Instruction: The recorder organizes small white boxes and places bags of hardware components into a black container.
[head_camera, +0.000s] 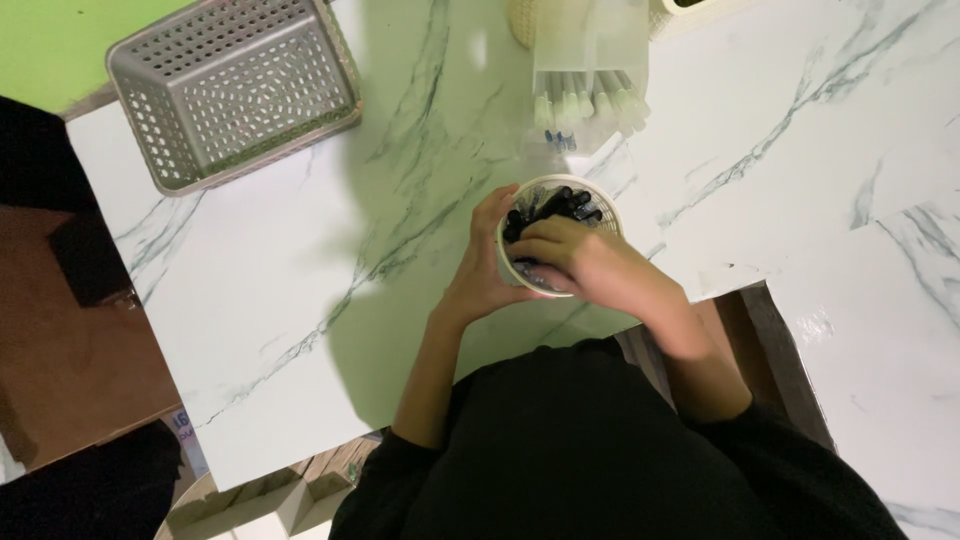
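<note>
A: White perforated round cup (607, 215) sits on the marble-look worktop (300, 300), near its front edge, just in front of the person. Dark pens or markers (560, 205) stand bunched inside it.

B: Hands?

A: Left hand (487, 265) is wrapped around the cup's left side, fingers curled on the wall, steadying it. Right hand (580, 262) lies over the cup mouth, fingers closed down among the dark pens; can't tell whether it pinches one or just presses them.

B: Progress?

A: Judging by how things lie, the cup looks fairly full, so much of the loading seems done. Behind it a clear plastic pack (590, 60) of pale-capped pens (585, 105) lies flat on the worktop, apparently untouched.

B: Anything else around?

A: Grey mesh basket (235, 90) at the far left corner, tilted, well apart from the cup, nothing visible inside. Woven pale container (522, 20) at the top edge behind the pack, mostly cut off. Person wears black sleeves.
</note>
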